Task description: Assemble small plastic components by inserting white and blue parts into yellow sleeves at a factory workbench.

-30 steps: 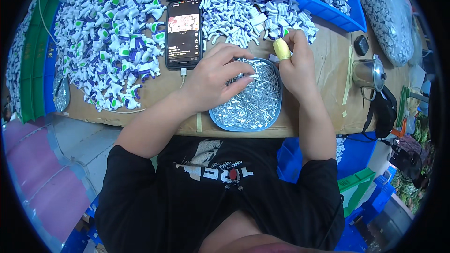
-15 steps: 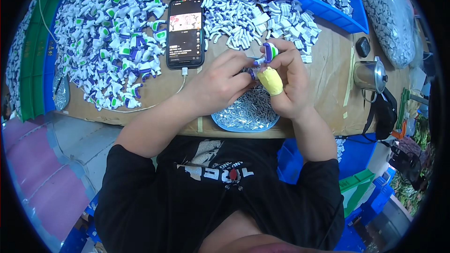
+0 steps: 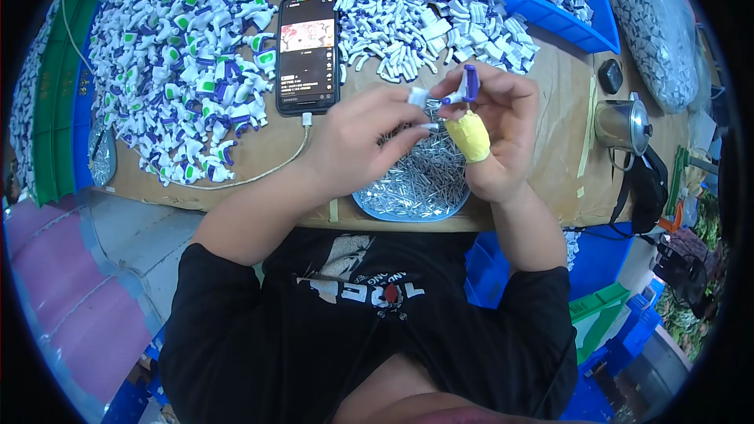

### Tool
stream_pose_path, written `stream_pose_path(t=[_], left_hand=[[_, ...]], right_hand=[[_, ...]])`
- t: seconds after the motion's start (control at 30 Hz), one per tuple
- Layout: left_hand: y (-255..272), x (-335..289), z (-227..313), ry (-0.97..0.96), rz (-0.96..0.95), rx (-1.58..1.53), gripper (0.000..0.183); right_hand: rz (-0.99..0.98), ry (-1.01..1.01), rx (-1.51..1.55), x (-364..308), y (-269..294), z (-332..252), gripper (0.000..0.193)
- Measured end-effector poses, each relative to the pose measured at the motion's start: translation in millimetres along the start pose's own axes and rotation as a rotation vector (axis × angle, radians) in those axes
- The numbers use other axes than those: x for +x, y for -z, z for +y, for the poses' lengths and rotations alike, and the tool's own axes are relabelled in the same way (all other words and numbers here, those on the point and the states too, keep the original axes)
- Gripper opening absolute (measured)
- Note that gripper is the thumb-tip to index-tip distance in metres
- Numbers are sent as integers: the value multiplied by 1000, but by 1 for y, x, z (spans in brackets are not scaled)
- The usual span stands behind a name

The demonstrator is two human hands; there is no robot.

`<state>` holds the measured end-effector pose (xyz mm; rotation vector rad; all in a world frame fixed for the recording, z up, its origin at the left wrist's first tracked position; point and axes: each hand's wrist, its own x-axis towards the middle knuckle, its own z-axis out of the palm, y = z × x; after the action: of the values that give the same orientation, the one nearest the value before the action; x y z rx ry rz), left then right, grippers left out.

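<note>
Over a blue dish of metal pins, both my hands work close together. My right hand, its thumb wrapped in yellow tape, pinches a white and purple toy part upright between thumb and fingers. Just left of it, my left hand is closed at the fingertips around a small whitish piece; blur hides its exact kind. A second pale bit shows by the left thumb tip, too small to name. The two hands' fingertips are a short gap apart.
White, purple and green toy bodies are heaped at left. A phone with a cable lies beside piled small white limbs. Blue bins stand behind. At right are a metal cup, a black case and a bulging clear bag.
The toy part in my right hand has turned, its green face now out of sight, and that hand moved slightly right. My left fingertips have drawn apart from it.
</note>
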<state>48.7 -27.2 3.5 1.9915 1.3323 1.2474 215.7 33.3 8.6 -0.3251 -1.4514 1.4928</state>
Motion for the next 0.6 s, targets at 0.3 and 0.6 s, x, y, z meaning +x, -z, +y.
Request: stream_pose_path(t=[0.3, 0.6], left_hand=[[-2, -1, -6, 370, 201, -787, 14], [-2, -1, -5, 378, 180, -766, 15]], right_hand=[[-215, -194, -587, 4, 7, -13, 38], [-212, -273, -619, 4, 6, -15, 39]])
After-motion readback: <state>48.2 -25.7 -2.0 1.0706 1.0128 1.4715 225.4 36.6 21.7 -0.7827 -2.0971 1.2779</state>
